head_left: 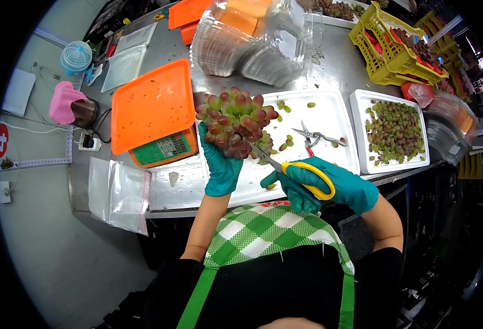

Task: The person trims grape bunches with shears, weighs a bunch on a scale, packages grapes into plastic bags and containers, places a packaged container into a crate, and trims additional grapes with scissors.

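My left hand, in a teal glove, is closed under a bunch of red-and-green grapes and holds it up above a white tray. My right hand, also gloved, grips yellow-handled scissors. The blades point up and left, reaching the lower right side of the bunch; their tips are hidden among the grapes. In the tray, behind my right hand, lies a pair of pruning shears with its jaws apart. Several loose grapes are scattered around it.
An orange weighing scale stands left of the tray, with clear plastic bags in front. Stacked clear plastic containers stand behind. To the right are a white tray of loose grapes and a yellow crate.
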